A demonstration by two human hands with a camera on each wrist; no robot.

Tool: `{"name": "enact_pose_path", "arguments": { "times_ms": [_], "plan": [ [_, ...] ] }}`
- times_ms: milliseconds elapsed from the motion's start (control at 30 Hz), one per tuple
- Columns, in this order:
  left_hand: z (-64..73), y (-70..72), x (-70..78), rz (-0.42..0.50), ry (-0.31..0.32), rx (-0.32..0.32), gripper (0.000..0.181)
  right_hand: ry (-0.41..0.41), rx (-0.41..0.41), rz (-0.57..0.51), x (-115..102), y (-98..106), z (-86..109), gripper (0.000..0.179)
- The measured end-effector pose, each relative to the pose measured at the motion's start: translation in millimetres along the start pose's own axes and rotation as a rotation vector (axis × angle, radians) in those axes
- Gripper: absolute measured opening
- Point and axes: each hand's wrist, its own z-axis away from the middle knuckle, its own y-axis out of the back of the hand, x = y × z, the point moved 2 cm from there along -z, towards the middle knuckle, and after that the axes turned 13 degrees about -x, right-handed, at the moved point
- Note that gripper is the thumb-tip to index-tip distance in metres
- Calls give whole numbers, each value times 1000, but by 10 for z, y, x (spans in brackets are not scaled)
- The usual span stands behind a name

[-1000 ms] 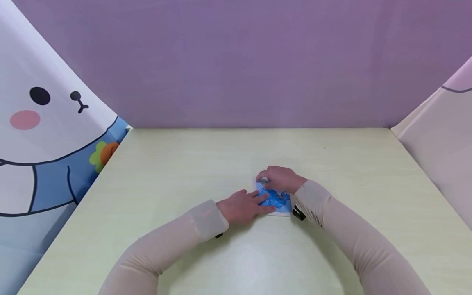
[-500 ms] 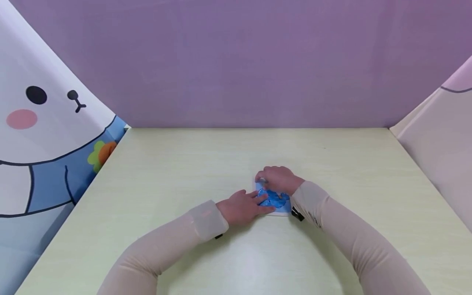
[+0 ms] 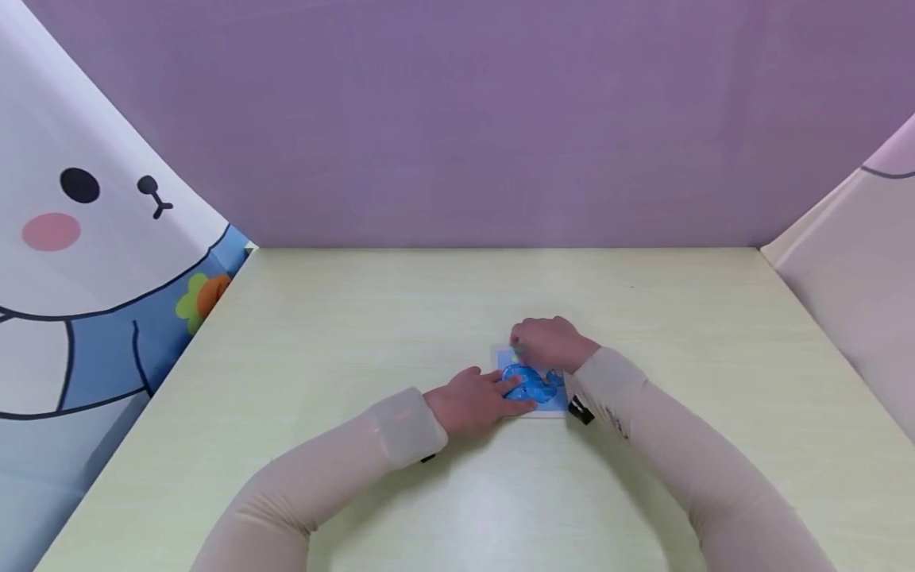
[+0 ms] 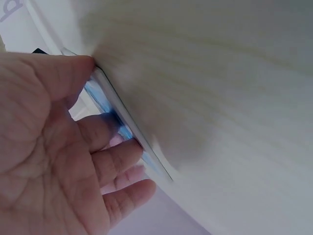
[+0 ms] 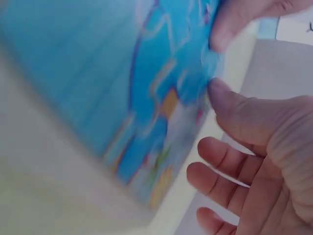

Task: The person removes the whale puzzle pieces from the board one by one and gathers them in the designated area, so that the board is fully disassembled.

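Observation:
A small jigsaw puzzle (image 3: 529, 387) with a blue whale picture lies flat on the table; wavy piece seams show in the right wrist view. My left hand (image 3: 475, 401) rests on its left side, fingers spread over the picture. In the left wrist view, the left thumb (image 4: 80, 68) touches the board's edge. Over the far edge, my right hand (image 3: 552, 343) has its fingers bent down, with a bluish puzzle piece (image 3: 519, 349) at its fingertips. The right thumb (image 5: 225, 95) is at the puzzle's rim in the right wrist view; the index finger is hidden.
The pale wooden table (image 3: 357, 318) extends around the puzzle. A purple cloth (image 3: 457, 119) hangs along its far edge. Printed cloth (image 3: 93, 262) with a cartoon animal stands on the left, and another pale cloth (image 3: 851, 262) on the right.
My right hand has shifted slightly right along the puzzle's far edge, and its fingers point further down. The left hand and the puzzle stay about where they were.

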Motion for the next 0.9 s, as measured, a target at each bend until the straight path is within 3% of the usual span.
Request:
{"name": "enact_pose_path", "arguments": {
  "times_ms": [167, 333, 633, 733, 900],
  "plan": [
    [7, 10, -15, -2, 7, 18, 54, -95, 0, -11, 187, 3, 162, 29],
    [32, 27, -36, 0, -13, 37, 53, -160, 33, -109, 308, -58, 295, 33],
    [-23, 20, -134, -37, -93, 95, 44, -151, 139, -318, 370, -190, 370, 26],
    [-48, 14, -179, -16, -97, 80, 48, -162, 144, -347, 372, -214, 361, 27],
    [-87, -13, -246, 41, -76, 3, 57, -174, 125, -363, 352, -230, 348, 30]
  ]
}}
